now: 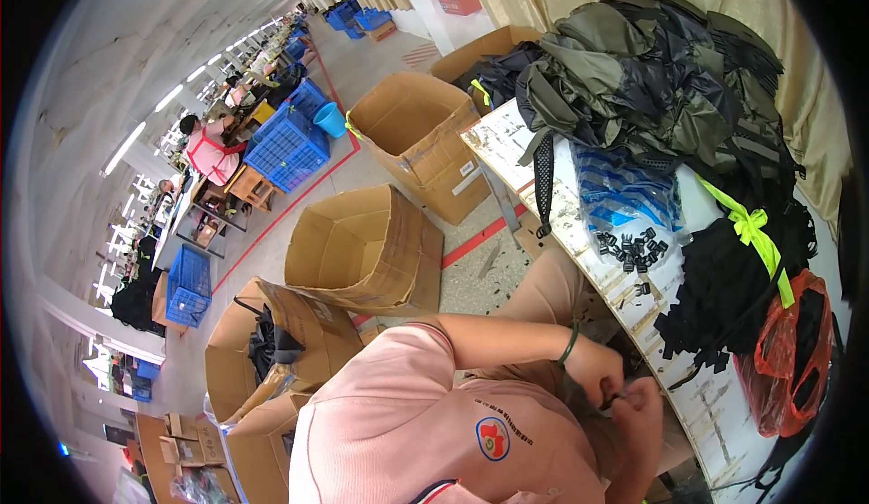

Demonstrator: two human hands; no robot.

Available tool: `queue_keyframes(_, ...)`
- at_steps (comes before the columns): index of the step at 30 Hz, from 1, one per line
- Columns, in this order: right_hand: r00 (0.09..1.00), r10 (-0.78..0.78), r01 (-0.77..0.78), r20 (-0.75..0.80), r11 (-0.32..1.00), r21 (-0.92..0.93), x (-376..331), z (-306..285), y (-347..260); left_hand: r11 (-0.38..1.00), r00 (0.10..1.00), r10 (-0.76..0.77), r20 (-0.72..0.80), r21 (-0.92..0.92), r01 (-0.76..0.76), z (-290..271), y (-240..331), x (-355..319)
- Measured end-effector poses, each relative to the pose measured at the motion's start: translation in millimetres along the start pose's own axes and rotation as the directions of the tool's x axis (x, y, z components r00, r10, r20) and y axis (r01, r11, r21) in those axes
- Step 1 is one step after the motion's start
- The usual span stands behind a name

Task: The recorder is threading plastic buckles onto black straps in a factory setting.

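In front of my lap, beside the table edge, my two hands meet with fingers pinched together. My left hand, with a dark green band at its wrist, closes on something small and dark. My right hand pinches at the same spot; the fingers hide most of what is there. On the white worktable close by lies a heap of small black plastic buckles. A pile of black webbing straps, tied with a neon yellow ribbon, sits to its right.
A red plastic bag lies at the table's right side. Behind the buckles are a blue-striped clear bag and a heap of dark green fabric pieces. Open cardboard boxes stand to my left. Farther off, a person in pink works near blue crates.
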State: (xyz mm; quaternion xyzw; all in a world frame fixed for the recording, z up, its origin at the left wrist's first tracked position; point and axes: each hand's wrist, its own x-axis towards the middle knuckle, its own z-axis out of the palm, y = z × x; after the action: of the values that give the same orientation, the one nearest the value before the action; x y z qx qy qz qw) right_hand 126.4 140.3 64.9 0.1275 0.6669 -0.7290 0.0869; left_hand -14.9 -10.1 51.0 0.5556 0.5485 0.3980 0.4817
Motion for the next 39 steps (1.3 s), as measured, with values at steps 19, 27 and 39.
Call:
queue_keyframes(19,0.978,-0.024,0.020,-0.206,1.000,-0.019,8.6,2.0,10.6,0.817,0.831,-0.142,-0.538,-0.538,-0.209,22.5,-5.3,1.0)
queue_keyframes(27,0.932,-0.188,0.182,-0.311,0.982,-0.049,7.8,-0.6,24.1,0.755,0.892,-0.199,-0.407,-0.644,-0.126,25.2,-11.0,-0.9)
queue_keyframes(39,0.892,-0.286,0.201,-0.350,0.944,-0.261,6.8,8.1,9.7,0.768,0.839,-0.302,-0.452,-0.636,-0.067,27.2,-8.8,1.5)
